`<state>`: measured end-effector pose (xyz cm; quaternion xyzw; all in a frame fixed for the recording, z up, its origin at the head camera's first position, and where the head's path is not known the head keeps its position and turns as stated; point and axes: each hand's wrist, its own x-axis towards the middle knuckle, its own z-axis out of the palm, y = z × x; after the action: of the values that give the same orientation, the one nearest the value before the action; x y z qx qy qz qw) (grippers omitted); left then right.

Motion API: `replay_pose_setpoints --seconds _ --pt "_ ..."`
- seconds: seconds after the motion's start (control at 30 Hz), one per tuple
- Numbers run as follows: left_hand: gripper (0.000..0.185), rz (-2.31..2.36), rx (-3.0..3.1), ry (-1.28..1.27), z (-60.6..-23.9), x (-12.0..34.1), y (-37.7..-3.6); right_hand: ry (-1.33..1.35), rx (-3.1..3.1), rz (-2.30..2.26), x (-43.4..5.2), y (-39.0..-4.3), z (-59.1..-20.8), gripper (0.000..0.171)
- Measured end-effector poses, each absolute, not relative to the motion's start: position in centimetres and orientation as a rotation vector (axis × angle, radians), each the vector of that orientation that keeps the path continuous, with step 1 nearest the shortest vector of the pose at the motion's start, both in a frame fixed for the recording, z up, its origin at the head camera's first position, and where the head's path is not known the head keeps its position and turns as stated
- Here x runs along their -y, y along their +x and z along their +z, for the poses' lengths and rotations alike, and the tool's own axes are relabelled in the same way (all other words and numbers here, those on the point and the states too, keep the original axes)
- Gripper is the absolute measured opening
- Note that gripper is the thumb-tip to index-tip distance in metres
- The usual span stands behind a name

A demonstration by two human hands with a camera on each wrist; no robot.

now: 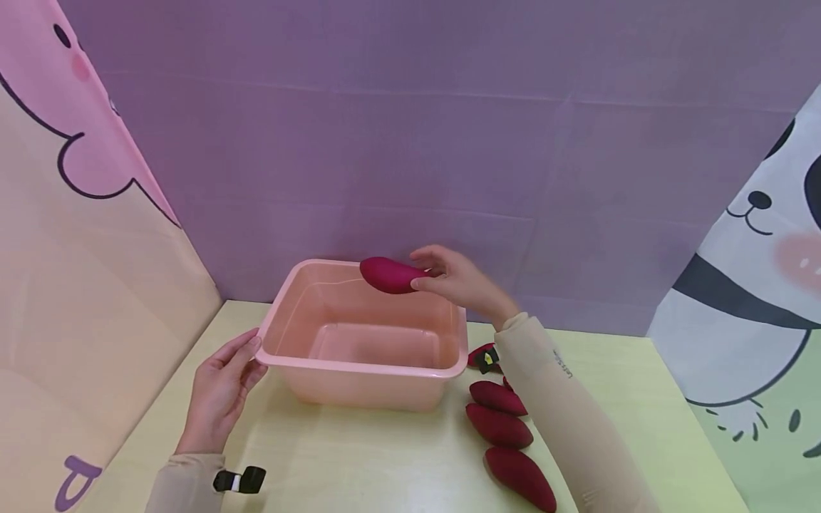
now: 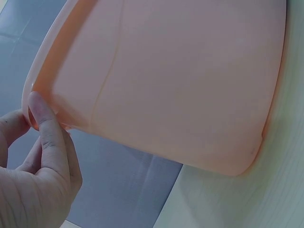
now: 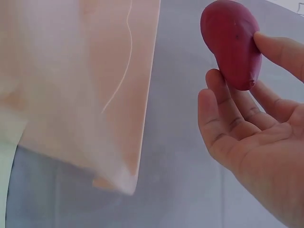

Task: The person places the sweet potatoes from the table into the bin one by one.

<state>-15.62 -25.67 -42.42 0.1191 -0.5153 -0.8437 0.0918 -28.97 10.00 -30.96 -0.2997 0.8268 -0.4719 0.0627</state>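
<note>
The dark red, tapered sweet potato (image 1: 389, 276) is pinched by the right hand (image 1: 457, 279) above the pink plastic tub (image 1: 291, 317), long axis roughly level. The left hand (image 1: 222, 388) grips the tub's near-left corner.

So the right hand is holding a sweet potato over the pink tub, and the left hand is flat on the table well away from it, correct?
Not quite. The left hand is not apart from the pink tub: its fingers grip the tub's rim at the near left corner, as the left wrist view shows. The right hand does hold the sweet potato over the tub.
</note>
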Motion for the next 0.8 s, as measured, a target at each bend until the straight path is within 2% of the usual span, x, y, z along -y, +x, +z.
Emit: replay_pose_setpoints --seconds 0.37,0.8 --pt "0.015 -2.502 1.526 0.347 -42.7 25.5 -15.3 -0.903 -2.457 -1.337 -6.1 -30.8 -30.9 0.045" --pt "0.017 -2.495 1.531 0.373 -42.7 25.3 -15.3 -0.775 -2.428 -1.230 -3.8 -31.3 -35.3 0.044"
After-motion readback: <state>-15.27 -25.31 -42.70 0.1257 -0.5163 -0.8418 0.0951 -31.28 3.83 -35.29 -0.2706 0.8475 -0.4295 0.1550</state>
